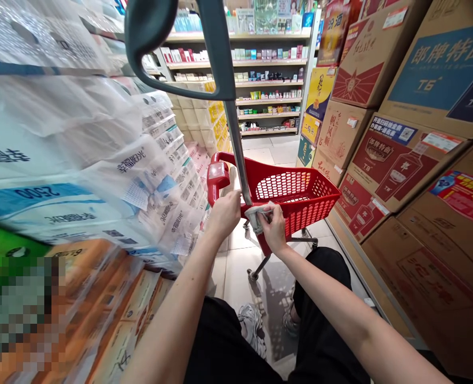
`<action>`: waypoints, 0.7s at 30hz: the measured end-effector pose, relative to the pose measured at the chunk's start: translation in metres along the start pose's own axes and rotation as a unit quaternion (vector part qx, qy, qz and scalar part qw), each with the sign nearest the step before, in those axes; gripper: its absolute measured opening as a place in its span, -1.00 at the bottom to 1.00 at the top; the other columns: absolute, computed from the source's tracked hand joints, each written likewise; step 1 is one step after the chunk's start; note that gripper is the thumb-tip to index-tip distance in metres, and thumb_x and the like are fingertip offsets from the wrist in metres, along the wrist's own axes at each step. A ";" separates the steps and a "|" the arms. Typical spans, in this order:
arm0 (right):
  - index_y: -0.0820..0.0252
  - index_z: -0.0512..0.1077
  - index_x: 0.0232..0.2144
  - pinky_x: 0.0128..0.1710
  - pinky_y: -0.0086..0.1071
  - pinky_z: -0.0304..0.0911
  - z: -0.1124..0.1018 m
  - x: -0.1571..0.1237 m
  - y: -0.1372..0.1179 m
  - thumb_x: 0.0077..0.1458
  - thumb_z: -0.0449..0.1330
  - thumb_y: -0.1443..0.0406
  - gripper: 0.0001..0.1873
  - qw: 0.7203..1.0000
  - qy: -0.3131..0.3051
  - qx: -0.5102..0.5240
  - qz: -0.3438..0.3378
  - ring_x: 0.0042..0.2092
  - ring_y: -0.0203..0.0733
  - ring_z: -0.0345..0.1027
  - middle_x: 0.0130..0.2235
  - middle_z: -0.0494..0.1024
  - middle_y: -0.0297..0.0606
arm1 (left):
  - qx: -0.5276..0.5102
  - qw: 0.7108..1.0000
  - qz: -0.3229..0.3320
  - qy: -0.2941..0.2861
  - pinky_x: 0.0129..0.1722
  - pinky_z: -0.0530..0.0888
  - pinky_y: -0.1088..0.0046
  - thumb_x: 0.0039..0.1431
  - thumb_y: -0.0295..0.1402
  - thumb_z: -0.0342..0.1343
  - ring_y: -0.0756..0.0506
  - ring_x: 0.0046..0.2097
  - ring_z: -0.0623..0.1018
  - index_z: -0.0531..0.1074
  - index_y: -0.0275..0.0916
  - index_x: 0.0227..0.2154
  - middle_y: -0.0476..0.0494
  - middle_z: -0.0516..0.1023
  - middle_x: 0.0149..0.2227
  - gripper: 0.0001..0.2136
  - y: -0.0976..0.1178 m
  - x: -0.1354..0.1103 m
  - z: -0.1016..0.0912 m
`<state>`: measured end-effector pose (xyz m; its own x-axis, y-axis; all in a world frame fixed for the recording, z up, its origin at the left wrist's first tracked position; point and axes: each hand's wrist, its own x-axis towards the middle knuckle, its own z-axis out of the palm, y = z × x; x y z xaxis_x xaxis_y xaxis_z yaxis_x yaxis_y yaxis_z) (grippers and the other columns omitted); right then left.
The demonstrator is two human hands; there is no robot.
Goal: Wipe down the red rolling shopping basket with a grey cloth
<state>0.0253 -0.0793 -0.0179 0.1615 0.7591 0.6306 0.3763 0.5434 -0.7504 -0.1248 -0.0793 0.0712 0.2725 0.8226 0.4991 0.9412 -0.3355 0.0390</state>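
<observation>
A red plastic shopping cart [312, 210] on a wheeled metal frame stands in front of my legs. Its metal pole [235, 138] rises toward me and ends in a dark grey loop handle [216, 48], close to the camera. My left hand [225, 210] is closed on the cart's red edge, left of the pole and just below a rounded red end piece [217, 175]; its fingertips are partly hidden. Between the fingers of my right hand [274, 228] is a crumpled grey cloth [257, 217], pressed against the near side of the basket by the foot of the pole.
Wrapped white tissue packs [100, 154] are stacked high on the left, above orange packs [88, 298]. Printed cardboard cartons [388, 154] form a wall on the right. Shelves of small boxed goods [272, 64] stand at the aisle's far end. Pale floor tiles [268, 152] run between them.
</observation>
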 end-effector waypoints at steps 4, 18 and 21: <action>0.13 0.26 -0.11 0.03 -0.18 0.14 0.002 0.020 -0.008 0.14 0.08 0.24 -0.75 0.992 -0.043 -0.082 -0.081 0.02 -0.10 0.21 -0.09 0.38 -0.16 | 0.012 1.000 -0.014 0.008 0.03 0.23 0.24 0.25 -0.35 -0.25 -0.12 -0.16 0.50 0.41 -0.19 -0.20 -0.16 0.54 -0.23 -0.70 -0.019 0.003 -0.002; 0.20 0.38 -0.29 -0.32 -0.38 0.14 0.004 0.056 0.038 0.26 -0.16 0.27 -0.68 0.956 -0.195 -0.203 -0.075 -0.36 -0.22 0.30 -0.38 0.47 -0.24 | 0.005 0.999 -0.025 0.045 0.10 0.18 0.24 0.20 -0.45 -0.24 -0.12 -0.25 0.47 0.41 -0.23 -0.25 -0.14 0.54 -0.36 -0.71 -0.013 -0.009 0.013; 0.19 0.36 -0.29 -0.32 -0.37 0.15 0.002 0.057 0.039 0.28 -0.23 0.25 -0.62 0.953 -0.215 -0.196 -0.083 -0.37 -0.22 0.31 -0.39 0.47 -0.25 | 0.020 0.998 -0.035 0.051 0.08 0.19 0.25 0.17 -0.49 -0.23 -0.13 -0.25 0.47 0.41 -0.24 -0.24 -0.14 0.53 -0.38 -0.71 -0.009 -0.009 0.012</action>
<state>0.0470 -0.0144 -0.0113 -0.2869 0.7972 0.5312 0.6898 0.5567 -0.4628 -0.1334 -0.0778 0.0558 0.1854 0.7914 0.5825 0.9650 -0.2587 0.0442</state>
